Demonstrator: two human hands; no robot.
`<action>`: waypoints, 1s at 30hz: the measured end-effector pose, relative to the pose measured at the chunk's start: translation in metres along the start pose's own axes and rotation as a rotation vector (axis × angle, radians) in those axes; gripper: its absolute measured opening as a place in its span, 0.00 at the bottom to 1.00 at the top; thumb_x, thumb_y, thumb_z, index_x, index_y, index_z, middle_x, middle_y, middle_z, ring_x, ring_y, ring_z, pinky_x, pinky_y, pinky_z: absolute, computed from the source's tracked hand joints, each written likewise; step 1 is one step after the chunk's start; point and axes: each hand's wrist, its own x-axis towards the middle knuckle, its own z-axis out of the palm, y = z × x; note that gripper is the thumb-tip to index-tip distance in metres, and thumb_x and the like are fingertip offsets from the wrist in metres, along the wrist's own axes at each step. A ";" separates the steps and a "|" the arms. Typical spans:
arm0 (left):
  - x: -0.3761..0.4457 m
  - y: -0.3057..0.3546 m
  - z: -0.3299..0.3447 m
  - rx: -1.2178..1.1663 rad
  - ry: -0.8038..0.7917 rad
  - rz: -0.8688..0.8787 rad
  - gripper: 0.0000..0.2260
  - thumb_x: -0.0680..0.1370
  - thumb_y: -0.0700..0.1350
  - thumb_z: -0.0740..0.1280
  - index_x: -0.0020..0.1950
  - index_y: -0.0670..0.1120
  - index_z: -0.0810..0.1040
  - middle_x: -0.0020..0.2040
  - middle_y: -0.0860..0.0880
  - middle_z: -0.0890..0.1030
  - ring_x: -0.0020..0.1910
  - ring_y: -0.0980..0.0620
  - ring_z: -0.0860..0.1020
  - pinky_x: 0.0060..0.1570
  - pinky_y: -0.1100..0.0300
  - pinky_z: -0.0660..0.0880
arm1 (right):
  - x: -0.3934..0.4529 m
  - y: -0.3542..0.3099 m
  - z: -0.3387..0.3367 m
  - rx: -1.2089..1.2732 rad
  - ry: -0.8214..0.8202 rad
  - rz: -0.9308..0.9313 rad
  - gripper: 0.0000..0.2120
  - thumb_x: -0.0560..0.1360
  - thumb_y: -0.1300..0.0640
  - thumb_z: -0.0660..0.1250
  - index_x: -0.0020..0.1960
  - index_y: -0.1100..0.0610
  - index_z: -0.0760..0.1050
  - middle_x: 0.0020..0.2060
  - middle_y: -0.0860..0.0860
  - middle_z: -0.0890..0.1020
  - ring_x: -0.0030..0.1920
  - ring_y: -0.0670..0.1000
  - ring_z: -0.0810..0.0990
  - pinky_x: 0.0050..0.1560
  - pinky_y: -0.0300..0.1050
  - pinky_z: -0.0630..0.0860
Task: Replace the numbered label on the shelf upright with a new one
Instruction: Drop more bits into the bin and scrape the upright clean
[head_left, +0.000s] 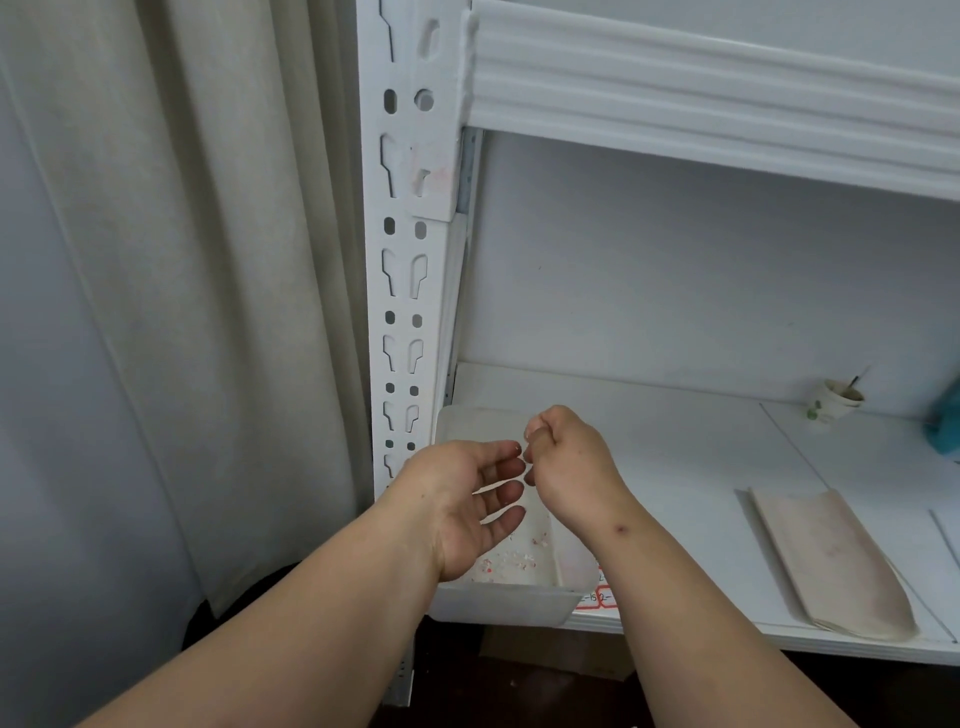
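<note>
White slotted upright (410, 291) vertical — both hands (467, 504) over scrap tray (498, 603).

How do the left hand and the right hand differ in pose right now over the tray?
The left hand is open, palm turned up and inward with fingers spread, while the right hand is curled, back toward the camera, fingertips pinched together. The left hand sits lower and nearer the shelf upright; the right hand sits higher and further right. Both hover over the white tray, which holds bits of label scrap, and their fingertips nearly meet.
</note>
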 end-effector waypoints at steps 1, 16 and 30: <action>0.001 -0.001 -0.001 0.001 0.004 -0.004 0.10 0.79 0.39 0.65 0.57 0.40 0.82 0.49 0.46 0.82 0.44 0.49 0.77 0.43 0.55 0.77 | 0.001 0.001 0.002 -0.026 -0.022 0.008 0.12 0.81 0.54 0.53 0.45 0.59 0.71 0.42 0.56 0.80 0.43 0.57 0.81 0.48 0.52 0.77; 0.020 -0.018 -0.004 0.156 0.162 0.121 0.04 0.78 0.40 0.68 0.44 0.41 0.78 0.36 0.46 0.77 0.30 0.52 0.74 0.42 0.54 0.80 | 0.011 0.014 0.012 -0.041 -0.178 0.120 0.08 0.80 0.58 0.56 0.46 0.56 0.71 0.46 0.50 0.79 0.47 0.54 0.81 0.37 0.41 0.74; 0.031 -0.023 -0.006 0.243 0.165 0.119 0.11 0.79 0.34 0.63 0.57 0.47 0.75 0.54 0.44 0.79 0.48 0.49 0.80 0.43 0.56 0.80 | 0.019 0.026 0.019 -0.086 -0.104 0.095 0.12 0.75 0.66 0.62 0.50 0.53 0.79 0.51 0.50 0.79 0.48 0.51 0.80 0.38 0.35 0.73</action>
